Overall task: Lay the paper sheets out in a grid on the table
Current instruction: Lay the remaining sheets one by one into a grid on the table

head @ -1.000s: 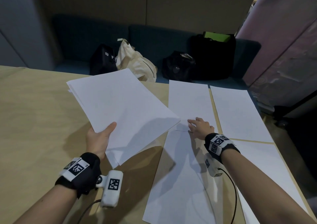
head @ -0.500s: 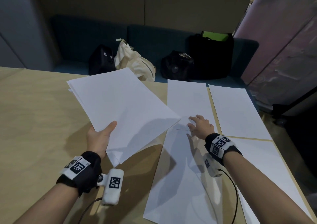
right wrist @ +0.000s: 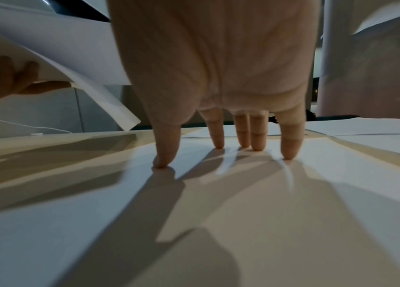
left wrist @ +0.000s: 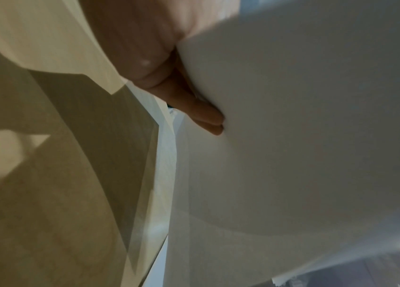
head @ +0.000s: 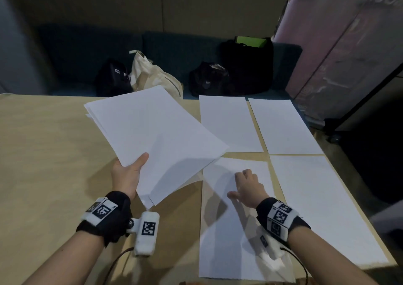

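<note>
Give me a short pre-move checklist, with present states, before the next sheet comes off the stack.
1. Stack secure in left hand, thumb on top: ok.
2. Right hand fingertips on the near-left sheet, not yet free to take another: not ok.
3. Near-left sheet flat on the table: ok.
4. Four laid sheets apart, no overlaps, gaps showing: ok.
5. Near-left sheet squared with the far-left sheet: cannot tell.
6. Bare table left of the laid sheets for the next one: ok.

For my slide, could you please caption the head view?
Left hand holds paper stack; right hand presses fourth sheet into grid.
</note>
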Action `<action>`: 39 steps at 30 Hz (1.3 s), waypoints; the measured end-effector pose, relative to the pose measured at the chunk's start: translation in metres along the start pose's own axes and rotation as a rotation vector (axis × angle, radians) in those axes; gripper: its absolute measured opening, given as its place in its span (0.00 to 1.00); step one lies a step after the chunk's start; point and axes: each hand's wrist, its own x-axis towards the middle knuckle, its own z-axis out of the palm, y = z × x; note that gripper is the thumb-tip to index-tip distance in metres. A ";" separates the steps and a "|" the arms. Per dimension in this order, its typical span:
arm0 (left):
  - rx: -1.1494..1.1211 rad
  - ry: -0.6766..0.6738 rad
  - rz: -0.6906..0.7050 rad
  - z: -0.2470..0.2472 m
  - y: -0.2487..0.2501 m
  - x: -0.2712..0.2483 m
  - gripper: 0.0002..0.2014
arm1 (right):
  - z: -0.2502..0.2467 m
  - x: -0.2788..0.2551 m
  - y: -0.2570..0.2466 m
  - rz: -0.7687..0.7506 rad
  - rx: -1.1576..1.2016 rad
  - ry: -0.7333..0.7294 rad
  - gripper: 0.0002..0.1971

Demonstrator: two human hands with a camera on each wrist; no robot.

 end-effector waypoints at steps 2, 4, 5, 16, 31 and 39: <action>0.005 0.008 0.013 -0.002 0.001 -0.004 0.18 | -0.001 -0.002 0.003 -0.026 0.015 -0.006 0.29; 0.017 0.012 0.022 -0.004 0.000 -0.006 0.19 | -0.003 -0.004 0.007 -0.033 0.021 -0.015 0.31; 0.021 0.011 0.022 -0.006 0.000 -0.008 0.19 | -0.005 -0.004 0.008 -0.025 0.024 -0.025 0.33; 0.009 0.023 0.019 -0.019 0.000 -0.017 0.18 | -0.009 -0.001 0.003 0.045 0.080 -0.034 0.33; -0.019 0.032 0.021 -0.018 0.001 -0.015 0.19 | -0.010 0.002 0.006 0.065 0.109 -0.025 0.34; -0.029 0.020 0.016 -0.012 0.001 -0.011 0.18 | -0.011 0.001 0.007 0.068 0.107 -0.022 0.35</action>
